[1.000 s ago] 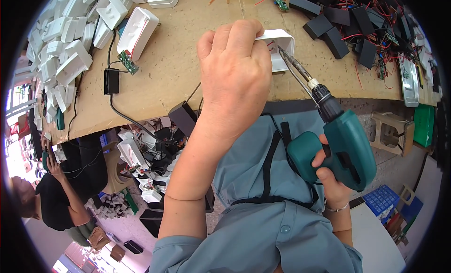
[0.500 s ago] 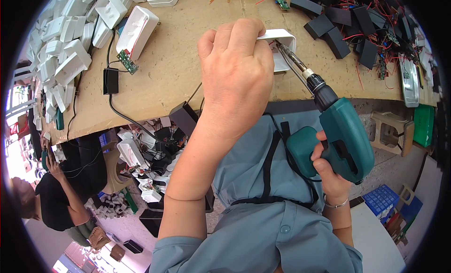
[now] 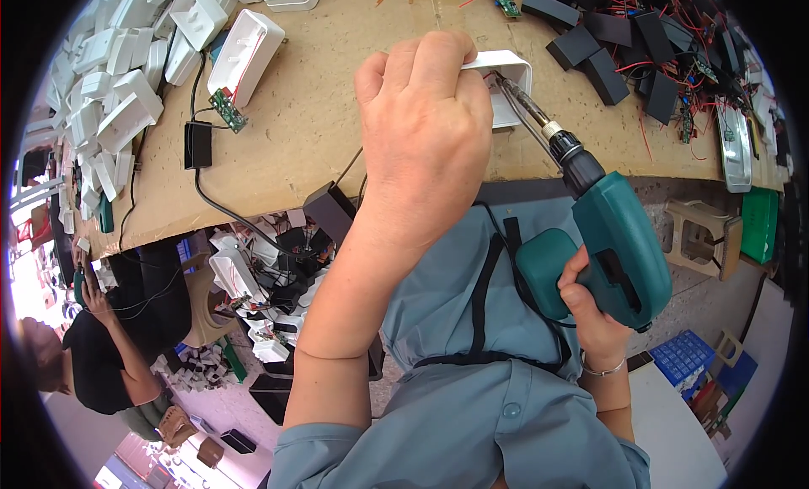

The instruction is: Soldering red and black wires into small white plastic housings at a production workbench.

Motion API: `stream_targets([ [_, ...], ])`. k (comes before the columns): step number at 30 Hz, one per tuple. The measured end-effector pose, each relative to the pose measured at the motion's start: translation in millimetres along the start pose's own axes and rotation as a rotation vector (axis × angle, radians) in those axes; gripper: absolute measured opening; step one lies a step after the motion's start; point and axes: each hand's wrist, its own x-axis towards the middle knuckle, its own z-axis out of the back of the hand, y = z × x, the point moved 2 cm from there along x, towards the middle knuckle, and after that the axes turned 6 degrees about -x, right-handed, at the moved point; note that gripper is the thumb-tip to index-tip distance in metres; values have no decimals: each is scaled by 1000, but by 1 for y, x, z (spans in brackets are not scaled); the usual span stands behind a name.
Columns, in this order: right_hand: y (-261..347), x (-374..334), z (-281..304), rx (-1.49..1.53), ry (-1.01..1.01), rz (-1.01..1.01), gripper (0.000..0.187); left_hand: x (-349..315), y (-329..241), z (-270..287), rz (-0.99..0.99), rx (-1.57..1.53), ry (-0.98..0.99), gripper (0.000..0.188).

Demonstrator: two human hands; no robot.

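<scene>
Item: one white, open-fronted rectangular plastic box [image 3: 507, 112], at the near side of the tan, speckled worktop [image 3: 320, 127]. My left hand [image 3: 428, 122] covers the left end of the box, fingers curled down over its upper edge in a grip; the fingertips are hidden.

Item: one dark green plastic pistol-shaped hand tool [image 3: 625, 240] with a black collar and slender metal tip. My right hand [image 3: 595, 314] is wrapped around its handle, below and right of the box. The tip slants up-left into the box's open interior, just beside my left knuckles; contact there I cannot tell.

Surroundings, left of my left hand: one white open plastic box with red wire [image 3: 246, 58], a small green circuit board [image 3: 226, 110] at its near end; one black rectangular cable block [image 3: 198, 145]; a heap of white plastic casings [image 3: 126, 59].

Surroundings, right of the box: black rectangular plastic boxes [image 3: 602, 76] among red wires; one shallow silver metal tray [image 3: 735, 152].
</scene>
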Motion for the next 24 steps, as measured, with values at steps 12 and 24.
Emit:
stream_targets([
  [12,4,2,0,-116,1,83,52,0,-2,3,3,22,34,8],
  [24,4,-2,-1,-38,15,-23,63,1,-2,3,7,22,28,6],
])
